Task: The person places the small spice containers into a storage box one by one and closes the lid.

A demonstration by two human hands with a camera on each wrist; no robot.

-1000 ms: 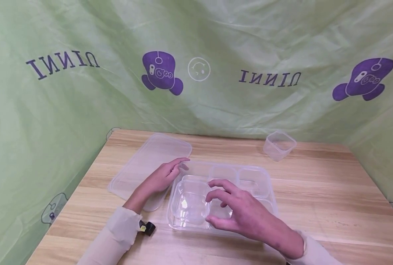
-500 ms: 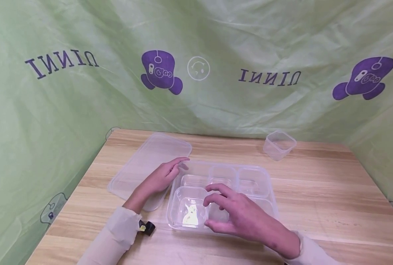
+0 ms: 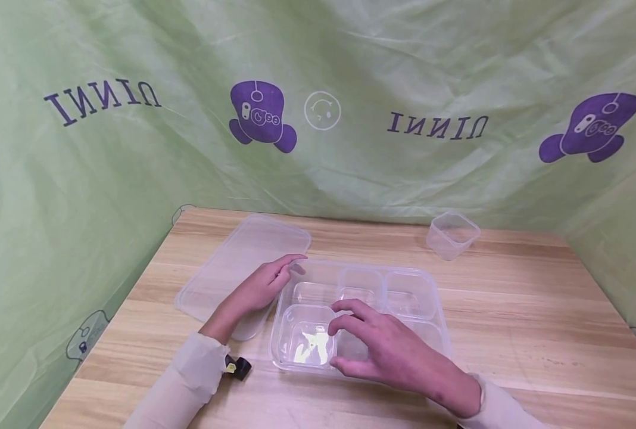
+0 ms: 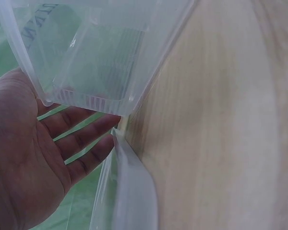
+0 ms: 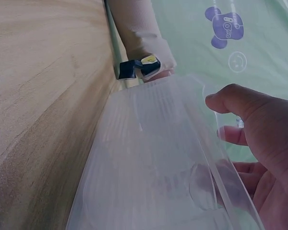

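Observation:
A clear plastic lunch box [image 3: 445, 325] lies on the table, with several small square containers seated inside. Its front-left small container [image 3: 291, 342] shows bright glare on its floor. At the back-left corner, my left hand [image 3: 259, 289] touches the box; in the left wrist view its fingers [image 4: 81, 134] extend fairly straight beside the end wall, and its thumb is hidden. Over the middle of the box is my right hand [image 3: 393, 351], its fingers loosely bent and apart from the thumb, beside the front-left container's right edge. Nothing shows between them. This hand covers some containers.
A flat translucent lid [image 3: 227, 262] lies left of the box, partly beneath the left forearm. Toward the back right stands another small clear container [image 3: 452, 238]. Green printed cloth [image 3: 350, 179] hangs behind the table. A black camera mount [image 3: 237, 368] sits at the left wrist.
The front-left small container, raised and tilted a second ago, now sits down in the box. The right hand has shifted slightly down and left; the left hand stays put.

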